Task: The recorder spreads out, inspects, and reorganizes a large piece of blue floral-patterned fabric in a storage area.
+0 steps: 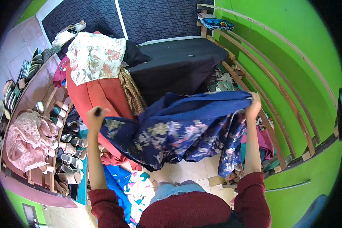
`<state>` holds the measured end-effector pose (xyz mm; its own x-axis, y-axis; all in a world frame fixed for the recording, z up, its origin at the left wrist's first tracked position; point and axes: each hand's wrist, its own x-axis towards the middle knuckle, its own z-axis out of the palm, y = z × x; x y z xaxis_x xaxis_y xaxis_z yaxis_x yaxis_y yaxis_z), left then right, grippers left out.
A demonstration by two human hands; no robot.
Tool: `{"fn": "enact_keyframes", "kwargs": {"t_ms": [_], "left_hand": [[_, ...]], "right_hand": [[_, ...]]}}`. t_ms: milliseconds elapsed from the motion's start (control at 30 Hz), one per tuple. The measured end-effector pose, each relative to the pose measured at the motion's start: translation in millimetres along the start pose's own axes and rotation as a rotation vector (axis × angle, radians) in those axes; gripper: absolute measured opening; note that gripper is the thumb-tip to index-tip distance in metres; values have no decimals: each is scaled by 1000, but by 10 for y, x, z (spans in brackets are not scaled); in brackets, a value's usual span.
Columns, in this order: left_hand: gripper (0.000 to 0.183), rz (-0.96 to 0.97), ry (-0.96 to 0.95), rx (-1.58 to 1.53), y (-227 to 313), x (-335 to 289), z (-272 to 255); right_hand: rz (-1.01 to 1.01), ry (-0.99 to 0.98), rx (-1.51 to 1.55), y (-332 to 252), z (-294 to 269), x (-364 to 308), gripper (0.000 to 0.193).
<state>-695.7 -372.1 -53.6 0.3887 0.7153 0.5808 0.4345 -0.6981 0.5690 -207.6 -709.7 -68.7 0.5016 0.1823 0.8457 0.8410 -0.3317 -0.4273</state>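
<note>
A navy blue cloth with a pale floral print (178,131) hangs spread in the air between my hands, its plain blue reverse folded over along the top. My right hand (253,106) is closed round its upper right corner. My left hand (97,117) is closed at the cloth's left end; a small dark bit shows within the fingers, slightly blurred. Behind the cloth, a rust-red cloth (95,95) drapes down, with a white floral cloth (97,57) lying on top of it. A brown patterned cloth (131,91) hangs beside the red one.
A black-covered table (178,55) stands at the back. Wooden rails (269,81) line the green wall on the right. Shoes fill a rack (59,133) on the left, near a pink lace cloth (32,138). Fabric scraps (136,193) and a bright blue cloth (117,186) lie on the floor.
</note>
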Motion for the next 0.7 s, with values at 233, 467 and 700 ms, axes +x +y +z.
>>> {"fn": "enact_keyframes", "kwargs": {"t_ms": [233, 467, 700], "left_hand": [[32, -138, 1023, -520, -826, 79, -529], [55, -374, 1637, -877, -556, 228, -579], [54, -48, 618, -1331, -327, -153, 538]], "right_hand": [[155, 370, -32, 741, -39, -324, 15], [468, 614, 1088, 597, 252, -680, 14], [261, 293, 1871, -509, 594, -1174, 15]]}}
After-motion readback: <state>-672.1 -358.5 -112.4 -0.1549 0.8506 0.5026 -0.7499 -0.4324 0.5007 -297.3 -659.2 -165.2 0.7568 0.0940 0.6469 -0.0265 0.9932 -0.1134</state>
